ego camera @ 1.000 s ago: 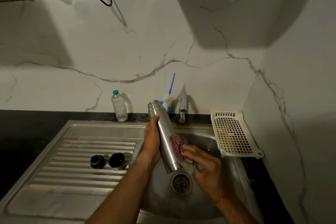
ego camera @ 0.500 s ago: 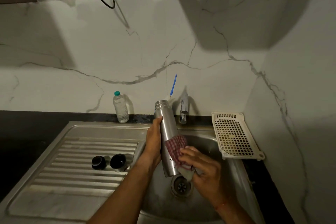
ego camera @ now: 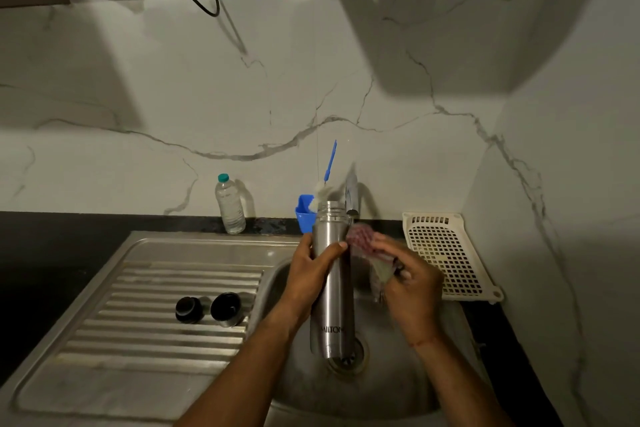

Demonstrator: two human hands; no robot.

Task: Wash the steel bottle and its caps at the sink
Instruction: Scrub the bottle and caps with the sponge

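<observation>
L hand grips steel bottle over sink, R hand w/ cloth beside

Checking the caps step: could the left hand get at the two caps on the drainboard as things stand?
Likely yes, once freed: the left hand grips the steel bottle, but the two caps lie uncovered on the drainboard beside it, nothing between.

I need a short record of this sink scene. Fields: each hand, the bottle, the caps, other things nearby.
left hand: grips the steel bottle near its top
right hand: holds a red checked cloth beside the bottle's upper part
bottle state: uncapped, roughly upright, above the drain
caps: two, side by side on the drainboard
nearby: plastic bottle, tap, white basket
</observation>
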